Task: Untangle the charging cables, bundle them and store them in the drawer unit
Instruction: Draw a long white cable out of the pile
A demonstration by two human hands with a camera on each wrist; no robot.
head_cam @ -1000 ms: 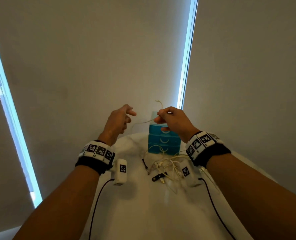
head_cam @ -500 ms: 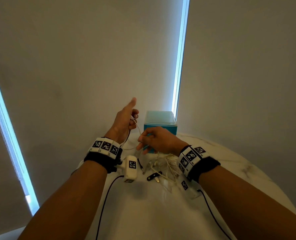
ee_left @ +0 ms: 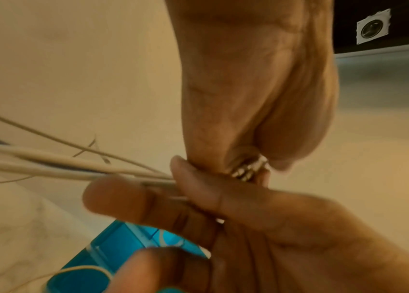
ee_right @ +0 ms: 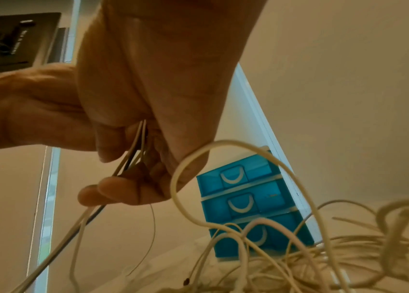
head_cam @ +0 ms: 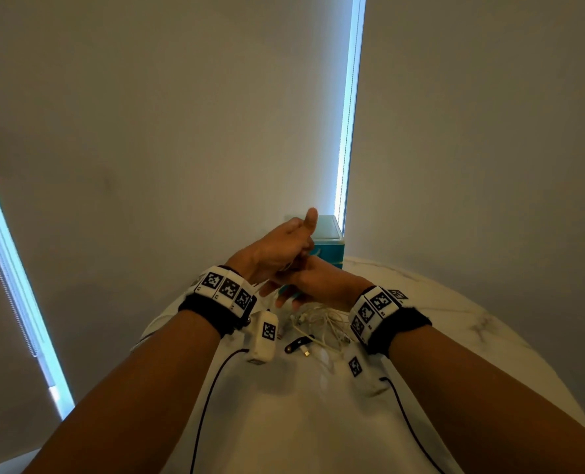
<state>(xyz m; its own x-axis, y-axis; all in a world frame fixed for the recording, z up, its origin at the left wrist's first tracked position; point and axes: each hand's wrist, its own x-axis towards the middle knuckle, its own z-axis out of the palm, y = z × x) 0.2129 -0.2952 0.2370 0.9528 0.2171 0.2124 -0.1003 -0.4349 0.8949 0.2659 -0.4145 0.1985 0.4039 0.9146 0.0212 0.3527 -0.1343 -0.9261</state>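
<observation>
Both hands are meeting above the table [head_cam: 421, 336]: left hand [head_cam: 277, 248] and right hand [head_cam: 315, 278] are pinching pale cable strands [ee_right: 133, 150] in front of the blue drawer unit [ee_right: 248, 202], apparently bundling, next needing another loop gathered from the tangle [head_cam: 321, 323].

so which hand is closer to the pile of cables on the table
Right. The right hand hangs just above the far edge of the cable pile, fingers pointing down toward it. The left hand is raised higher and further left, thumb up, holding gathered strands.
</observation>
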